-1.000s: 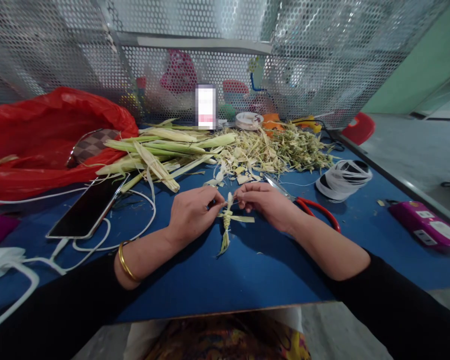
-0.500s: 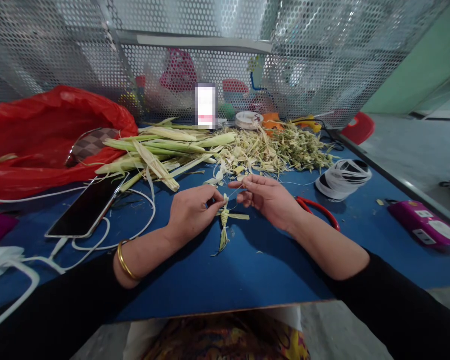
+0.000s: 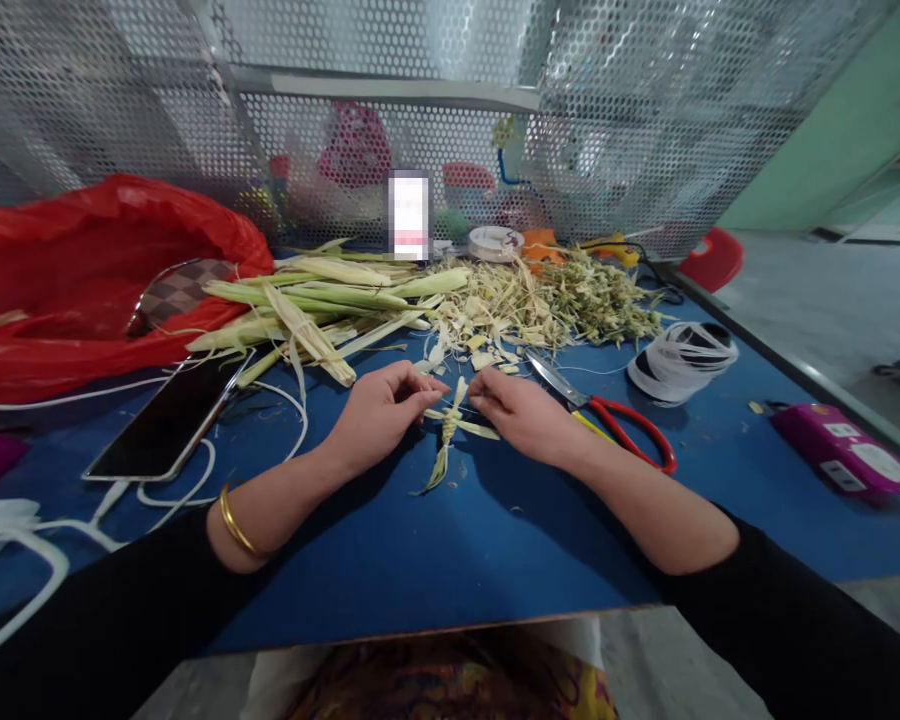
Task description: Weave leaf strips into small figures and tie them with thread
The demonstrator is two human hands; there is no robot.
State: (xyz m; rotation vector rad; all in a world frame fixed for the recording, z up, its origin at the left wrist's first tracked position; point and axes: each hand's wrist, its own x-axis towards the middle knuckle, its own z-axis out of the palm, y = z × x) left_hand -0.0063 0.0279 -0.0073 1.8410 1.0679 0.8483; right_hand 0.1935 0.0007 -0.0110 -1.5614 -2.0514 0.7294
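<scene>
A small woven corn-husk figure (image 3: 448,432) lies on the blue table between my hands, with strips sticking out to the sides and a frayed tail towards me. My left hand (image 3: 387,412) is closed in a pinch just left of its top, holding a thin pale thread. On the other side my right hand (image 3: 523,416) pinches the same thread, its fingertips near the upper strip. The thread runs across the figure and is too fine to follow fully. Red-handled scissors (image 3: 622,425) lie beyond my right wrist, partly behind the forearm.
Corn husks (image 3: 330,290) and a heap of shredded husk (image 3: 495,300) line the back. A spool of white thread (image 3: 682,362) and a purple packet (image 3: 844,445) are at right. Left are a phone (image 3: 169,420), a white cable (image 3: 210,465) and a red plastic bag (image 3: 120,225).
My left hand has let go of the figure's top and now pinches thread. My right hand has come down and closer to the figure, uncovering the scissors' blades.
</scene>
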